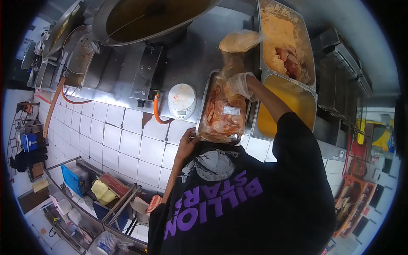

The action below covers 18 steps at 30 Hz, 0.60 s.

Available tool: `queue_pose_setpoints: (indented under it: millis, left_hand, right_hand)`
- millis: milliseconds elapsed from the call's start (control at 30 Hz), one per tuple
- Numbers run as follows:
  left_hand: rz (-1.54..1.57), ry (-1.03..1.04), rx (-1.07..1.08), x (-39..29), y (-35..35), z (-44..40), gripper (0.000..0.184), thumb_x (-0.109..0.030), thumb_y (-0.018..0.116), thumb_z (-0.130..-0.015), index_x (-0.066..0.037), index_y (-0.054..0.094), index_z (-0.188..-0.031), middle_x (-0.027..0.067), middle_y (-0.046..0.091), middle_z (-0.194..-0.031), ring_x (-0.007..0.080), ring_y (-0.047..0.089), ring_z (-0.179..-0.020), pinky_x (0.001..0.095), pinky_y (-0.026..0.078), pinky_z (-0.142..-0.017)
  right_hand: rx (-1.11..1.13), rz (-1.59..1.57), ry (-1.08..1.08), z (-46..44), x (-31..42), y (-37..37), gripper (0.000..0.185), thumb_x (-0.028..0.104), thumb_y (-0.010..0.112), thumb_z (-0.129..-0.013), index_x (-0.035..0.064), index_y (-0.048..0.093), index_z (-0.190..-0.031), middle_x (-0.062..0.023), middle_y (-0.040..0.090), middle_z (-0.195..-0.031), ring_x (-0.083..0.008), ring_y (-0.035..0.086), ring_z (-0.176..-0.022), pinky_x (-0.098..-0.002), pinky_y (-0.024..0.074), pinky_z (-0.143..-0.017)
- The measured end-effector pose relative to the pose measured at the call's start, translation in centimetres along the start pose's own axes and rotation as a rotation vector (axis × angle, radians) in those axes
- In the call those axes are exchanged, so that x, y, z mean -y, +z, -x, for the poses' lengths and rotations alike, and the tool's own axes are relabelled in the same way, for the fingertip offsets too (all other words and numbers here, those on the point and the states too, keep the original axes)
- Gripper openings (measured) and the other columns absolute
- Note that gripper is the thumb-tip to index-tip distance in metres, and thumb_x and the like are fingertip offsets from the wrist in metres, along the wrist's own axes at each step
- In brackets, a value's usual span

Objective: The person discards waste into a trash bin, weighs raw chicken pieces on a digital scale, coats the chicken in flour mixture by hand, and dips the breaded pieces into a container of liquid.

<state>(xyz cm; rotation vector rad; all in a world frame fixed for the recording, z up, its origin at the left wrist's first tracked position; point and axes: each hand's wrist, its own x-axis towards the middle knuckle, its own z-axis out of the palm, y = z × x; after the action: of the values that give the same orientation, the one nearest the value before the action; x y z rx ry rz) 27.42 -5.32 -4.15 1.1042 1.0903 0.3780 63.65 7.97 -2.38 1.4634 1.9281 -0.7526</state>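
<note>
While one bag of meat [223, 120] lies in one tray [205, 101], our left hand [186, 143] is at its eight o'clock, our right hand [241, 85] at one; we cannot tell either grip; one scale [182, 97] sits at nine.

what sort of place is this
Probably a commercial kitchen, judging by the large metal pan, the white digital scale and what looks like raw meat in a metal tray.
</note>
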Motion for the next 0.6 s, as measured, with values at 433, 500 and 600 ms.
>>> queue_pose_setpoints:
  millis: [433, 500, 600]
  left_hand:
    - [0.049, 0.042, -0.029, 0.7, 0.2, 0.1, 0.04, -0.01, 0.061, -0.085, 0.002, 0.046, -0.121, 0.0029, 0.055, -0.08, 0.0094, 0.05, -0.073, 0.0218, 0.041, -0.064]
    - [0.022, 0.047, -0.023, 1.0, 0.1, -0.2, 0.04, -0.011, 0.06, -0.086, 0.0, 0.046, -0.122, 0.0045, 0.058, -0.084, 0.0103, 0.053, -0.073, 0.0227, 0.043, -0.066]
    - [-0.018, 0.032, -0.015, 1.0, 0.2, -0.3, 0.04, -0.011, 0.059, -0.087, -0.001, 0.046, -0.123, 0.0058, 0.059, -0.087, 0.0113, 0.056, -0.073, 0.0236, 0.045, -0.068]
  right_hand:
    - [0.178, -0.02, -0.044, -1.2, 0.2, 0.3, 0.022, 0.018, 0.055, -0.081, 0.0045, 0.066, -0.095, -0.0089, 0.065, -0.096, -0.0211, 0.061, -0.083, -0.0329, 0.0492, -0.072]
    - [0.2, -0.02, -0.045, -1.1, 0.7, 0.4, 0.023, 0.018, 0.055, -0.081, 0.0045, 0.066, -0.095, -0.0087, 0.065, -0.097, -0.0208, 0.061, -0.084, -0.0329, 0.0493, -0.072]
    - [0.231, -0.008, -0.043, -1.2, 1.1, 0.6, 0.023, 0.018, 0.054, -0.082, 0.0046, 0.066, -0.096, -0.0085, 0.065, -0.098, -0.0203, 0.062, -0.085, -0.0329, 0.0495, -0.072]
